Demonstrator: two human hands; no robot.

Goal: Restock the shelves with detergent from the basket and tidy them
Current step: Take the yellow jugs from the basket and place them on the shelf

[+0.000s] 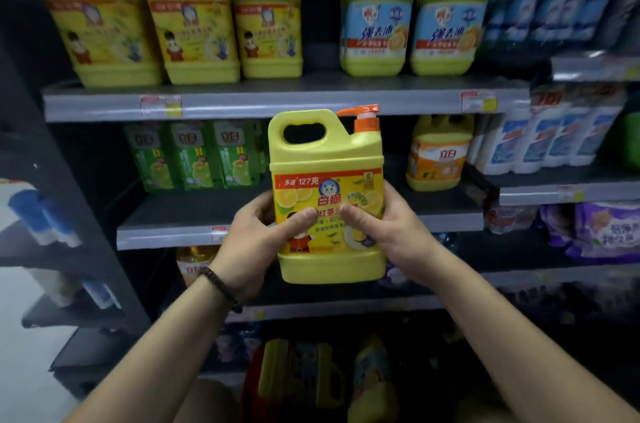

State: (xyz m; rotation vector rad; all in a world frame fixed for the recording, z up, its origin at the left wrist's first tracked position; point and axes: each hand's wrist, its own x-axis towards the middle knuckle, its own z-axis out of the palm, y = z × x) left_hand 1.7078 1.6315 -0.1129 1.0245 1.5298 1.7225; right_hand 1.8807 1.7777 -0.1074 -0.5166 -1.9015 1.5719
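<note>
A yellow detergent jug point(327, 152) with an orange pump top and a yellow-red label is upright in mid-air in front of the shelves. My left hand point(258, 235) grips its left side and my right hand point(391, 232) grips its right side, thumbs across the label. Three matching yellow jugs point(194, 21) stand in a row on the top shelf point(284, 100). Low down, between my forearms, a red basket point(252, 384) holds more yellow jugs point(298, 374), dim and partly hidden.
Two yellow jugs with blue labels point(412, 24) stand at the top right. The middle shelf point(194, 218) carries green refill packs point(194, 156) on the left and an orange-labelled jug point(438, 152) on the right. White bottles point(547, 138) and purple bags point(602, 232) fill the right-hand bay.
</note>
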